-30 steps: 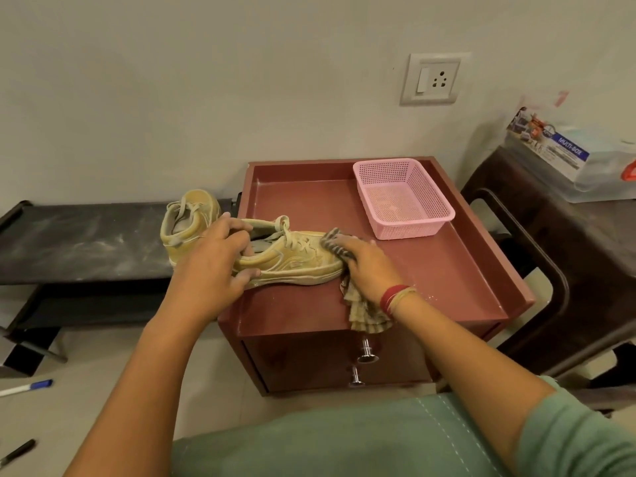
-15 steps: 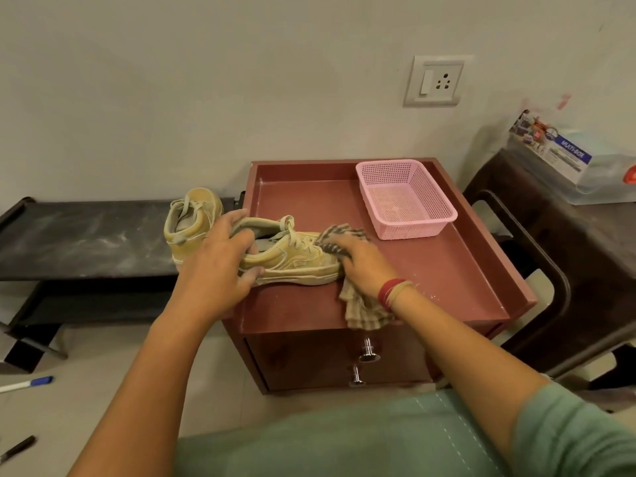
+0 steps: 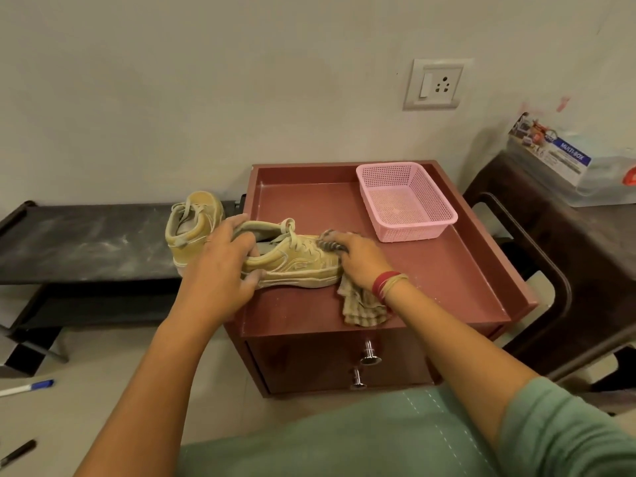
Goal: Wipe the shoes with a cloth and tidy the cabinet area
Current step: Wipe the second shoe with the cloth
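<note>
The wiping looks to be in its early or middle part. One shoe [image 3: 299, 261] lies on its sole on the cabinet [image 3: 430, 270]. The left hand [image 3: 220, 266] grips it round the ankle opening, and the right hand [image 3: 358, 259] curls round a checked cloth [image 3: 361, 309] and presses it on the toe. The rest of the cloth trails over the cabinet's front edge. The second shoe [image 3: 192, 225] stands on the dusty black bench [image 3: 86, 242] just beside the cabinet; whether it has been wiped cannot be told. Tidying seems left: a pink basket [image 3: 416, 232] sits at the back corner, white specks dot the cabinet top, and two pens [image 3: 27, 389] lie on the floor.
</note>
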